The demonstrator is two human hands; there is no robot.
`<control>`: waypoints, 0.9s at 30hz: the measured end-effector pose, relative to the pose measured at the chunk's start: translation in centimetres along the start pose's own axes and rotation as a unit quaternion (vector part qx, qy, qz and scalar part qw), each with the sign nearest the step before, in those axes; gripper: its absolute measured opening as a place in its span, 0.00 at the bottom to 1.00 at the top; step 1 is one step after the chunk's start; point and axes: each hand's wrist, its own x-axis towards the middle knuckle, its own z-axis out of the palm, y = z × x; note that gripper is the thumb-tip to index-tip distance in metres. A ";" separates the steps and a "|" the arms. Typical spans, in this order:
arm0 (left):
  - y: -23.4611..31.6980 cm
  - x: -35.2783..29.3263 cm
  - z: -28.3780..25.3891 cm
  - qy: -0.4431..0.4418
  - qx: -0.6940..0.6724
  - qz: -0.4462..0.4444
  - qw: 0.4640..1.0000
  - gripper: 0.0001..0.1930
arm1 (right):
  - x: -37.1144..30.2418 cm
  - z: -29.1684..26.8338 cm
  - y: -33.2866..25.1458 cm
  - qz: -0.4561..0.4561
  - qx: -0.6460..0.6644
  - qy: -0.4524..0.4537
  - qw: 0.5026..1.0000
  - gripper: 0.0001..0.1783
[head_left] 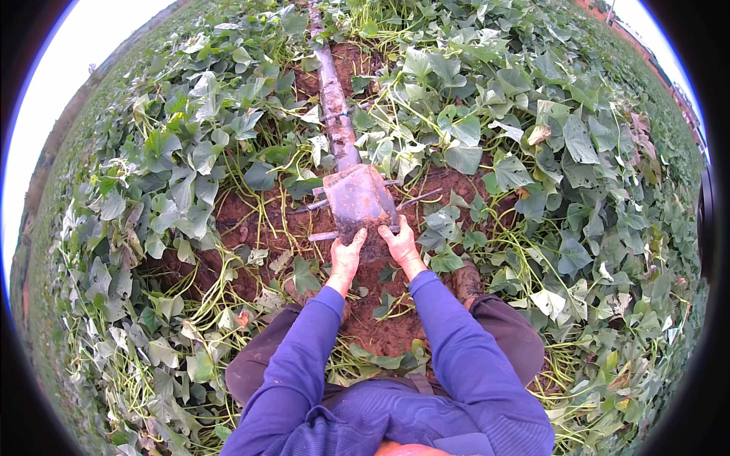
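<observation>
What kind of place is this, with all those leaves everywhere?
Probably a farm field outdoors: leafy green vines spread far on both sides, reddish soil shows between them, and pale sky peeks in at the upper corners.

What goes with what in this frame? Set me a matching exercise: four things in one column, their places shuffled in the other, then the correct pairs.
Things
1. mud-smeared brown boxy object
2. long muddy tube
3. long blue fabric sleeves
4. broad-leaved green vines

Places
A. covering the person's arms
B. growing on both sides of the tube
C. held at its near end by the bare left hand and bare right hand
D. stretching away from the person, beyond the boxy object

Pairs
1-C, 2-D, 3-A, 4-B
</observation>
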 end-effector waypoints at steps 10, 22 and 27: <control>2.9 -4.5 -1.0 -0.006 0.167 0.042 0.985 0.28 | -5.3 -1.2 -1.6 -0.015 -0.031 0.043 0.998 0.40; 8.3 -16.6 -3.5 -0.063 0.150 0.097 0.982 0.24 | -16.2 -3.6 -6.4 -0.035 -0.022 -0.016 0.999 0.48; 5.0 -21.2 -4.7 -0.061 0.116 0.022 0.991 0.22 | -21.0 -5.6 -8.6 0.050 -0.083 -0.065 0.993 0.47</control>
